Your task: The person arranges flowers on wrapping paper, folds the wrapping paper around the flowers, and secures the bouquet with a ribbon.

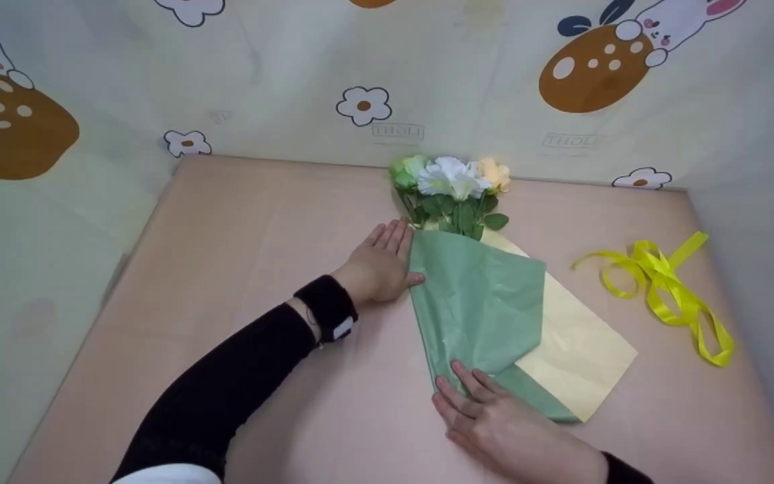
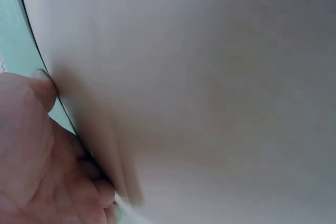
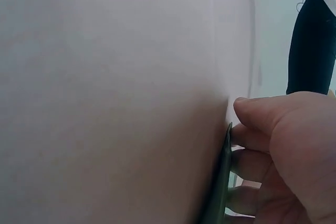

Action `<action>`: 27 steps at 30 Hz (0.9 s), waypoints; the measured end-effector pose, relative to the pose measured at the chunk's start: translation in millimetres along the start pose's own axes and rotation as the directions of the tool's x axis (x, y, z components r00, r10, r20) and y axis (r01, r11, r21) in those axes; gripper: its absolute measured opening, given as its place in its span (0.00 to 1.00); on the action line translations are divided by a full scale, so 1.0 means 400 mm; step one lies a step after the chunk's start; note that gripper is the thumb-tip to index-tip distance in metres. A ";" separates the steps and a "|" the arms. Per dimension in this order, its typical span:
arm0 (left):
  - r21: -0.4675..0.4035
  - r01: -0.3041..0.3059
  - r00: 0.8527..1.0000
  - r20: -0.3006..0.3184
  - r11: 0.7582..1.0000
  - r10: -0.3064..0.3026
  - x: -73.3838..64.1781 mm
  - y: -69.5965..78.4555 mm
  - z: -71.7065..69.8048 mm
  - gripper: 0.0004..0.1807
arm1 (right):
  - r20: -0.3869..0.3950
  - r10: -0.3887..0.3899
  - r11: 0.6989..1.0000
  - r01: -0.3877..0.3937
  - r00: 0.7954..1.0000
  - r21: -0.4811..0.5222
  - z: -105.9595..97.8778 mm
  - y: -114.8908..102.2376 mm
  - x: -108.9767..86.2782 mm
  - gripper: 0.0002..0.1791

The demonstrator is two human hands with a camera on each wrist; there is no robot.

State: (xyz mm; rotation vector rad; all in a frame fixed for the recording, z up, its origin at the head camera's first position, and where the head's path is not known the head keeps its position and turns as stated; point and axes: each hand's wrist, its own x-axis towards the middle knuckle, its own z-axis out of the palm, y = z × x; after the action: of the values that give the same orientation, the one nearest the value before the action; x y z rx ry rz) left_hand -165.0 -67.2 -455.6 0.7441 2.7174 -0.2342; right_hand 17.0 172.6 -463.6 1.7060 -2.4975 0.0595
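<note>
A small bouquet lies wrapped on the table, its white flower (image 1: 451, 180) between a green bloom (image 1: 403, 173) and a peach one (image 1: 494, 175). Green wrapping paper (image 1: 478, 296) is folded over the stems, with a cream sheet (image 1: 585, 343) showing beneath it at the right. My left hand (image 1: 381, 267) rests along the paper's upper left edge, fingers straight and thumb on the green sheet. Near the narrow lower end, my right hand (image 1: 498, 427) lays its extended fingers on the fold. In the right wrist view, the fingertips touch the green paper's edge (image 3: 223, 177).
A loosely looped yellow ribbon (image 1: 672, 292) lies at the right of the pink table (image 1: 259, 222). Behind the table hangs a pale patterned cloth (image 1: 279, 74) with rabbits and flowers, which also covers the sides.
</note>
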 end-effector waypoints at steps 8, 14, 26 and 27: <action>-0.014 -0.116 0.993 -0.010 0.993 0.116 -0.084 0.096 0.026 0.52 | 0.006 0.023 1.000 -0.023 1.000 -0.002 0.002 -0.010 0.001 0.27; 0.010 -0.060 0.998 -0.028 0.998 0.061 -0.083 0.079 0.030 0.68 | 0.090 0.031 0.999 -0.034 0.995 0.021 -0.005 -0.024 -0.005 0.39; 0.061 0.000 1.000 -0.010 0.998 0.001 -0.089 0.097 0.025 0.87 | 0.097 0.061 0.996 -0.067 0.993 0.061 -0.013 -0.020 -0.016 0.39; 0.066 0.003 1.000 -0.010 0.998 -0.003 -0.090 0.097 0.026 0.87 | 0.092 0.066 0.996 -0.072 0.994 0.061 -0.013 -0.024 -0.016 0.42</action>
State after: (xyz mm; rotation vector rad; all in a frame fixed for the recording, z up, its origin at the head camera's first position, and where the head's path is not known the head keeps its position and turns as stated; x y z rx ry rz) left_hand -112.7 -53.4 -455.9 0.7609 2.7318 -0.3227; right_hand 28.7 175.4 -459.6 1.6820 -2.6478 0.0717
